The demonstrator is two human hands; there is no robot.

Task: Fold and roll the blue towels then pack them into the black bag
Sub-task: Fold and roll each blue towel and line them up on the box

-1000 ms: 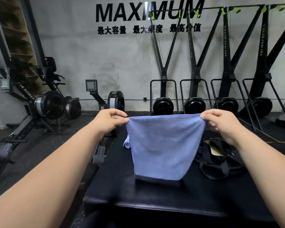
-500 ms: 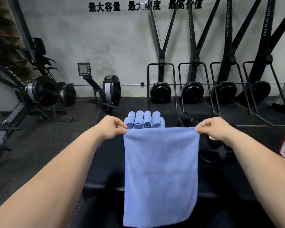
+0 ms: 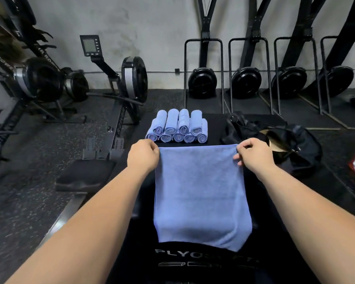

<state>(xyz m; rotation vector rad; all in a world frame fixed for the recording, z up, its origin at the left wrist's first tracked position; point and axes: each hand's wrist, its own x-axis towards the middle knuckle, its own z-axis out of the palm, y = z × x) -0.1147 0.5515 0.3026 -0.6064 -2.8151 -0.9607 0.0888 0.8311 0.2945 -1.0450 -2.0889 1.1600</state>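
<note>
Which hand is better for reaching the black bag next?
Probably the right hand: it pinches a corner of the blue towel just beside the black bag. The left hand holds the other corner, nearer the rolled towels, farther from the bag.

A flat blue towel (image 3: pixel 201 197) lies before nine stacked rolled towels (image 3: pixel 177 127) beside the open black bag (image 3: pixel 295 148).

Two bare forearms; left hand (image 3: pixel 142 155), right hand (image 3: pixel 254 154) bare.

Head-worn view, facing forward-down (close, wide-angle)
</note>
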